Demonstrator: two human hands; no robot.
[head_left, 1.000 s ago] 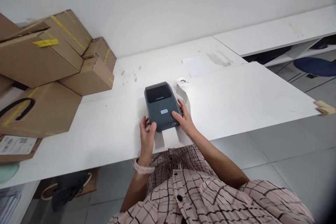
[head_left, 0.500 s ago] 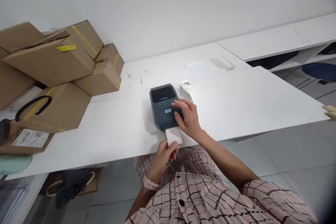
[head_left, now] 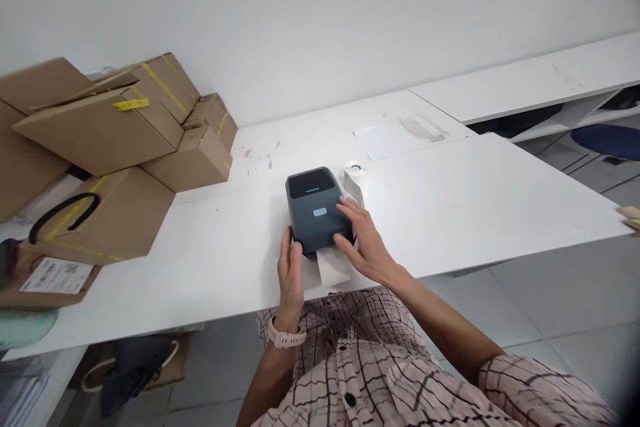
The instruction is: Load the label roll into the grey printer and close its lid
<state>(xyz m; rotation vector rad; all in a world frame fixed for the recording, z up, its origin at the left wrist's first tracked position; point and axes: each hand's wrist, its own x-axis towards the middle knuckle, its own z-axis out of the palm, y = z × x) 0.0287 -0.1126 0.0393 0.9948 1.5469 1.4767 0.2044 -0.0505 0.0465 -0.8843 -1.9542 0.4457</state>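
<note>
A dark grey label printer (head_left: 313,217) stands on the white table near its front edge, with a light button on top. A blank white label strip (head_left: 334,267) sticks out of its front slot and lies toward the table edge. At the printer's lower left corner is my left hand (head_left: 290,277), fingers stretched along the side and thumb at the front corner. My right hand (head_left: 367,243) rests against the right side, fingertips on the top edge and fingers apart. Behind it on the right stands a label roll (head_left: 355,170), its paper band curving down beside the printer.
Cardboard boxes (head_left: 100,133) with yellow tape are piled at the left. A white sheet of paper (head_left: 373,140) lies toward the back. A blue stool seat (head_left: 607,140) is at the far right, beside shelving. A dark bag (head_left: 130,367) sits under the table.
My left hand has let go of the label strip and moved up to the printer's left side. My right hand has shifted slightly down along the right side.
</note>
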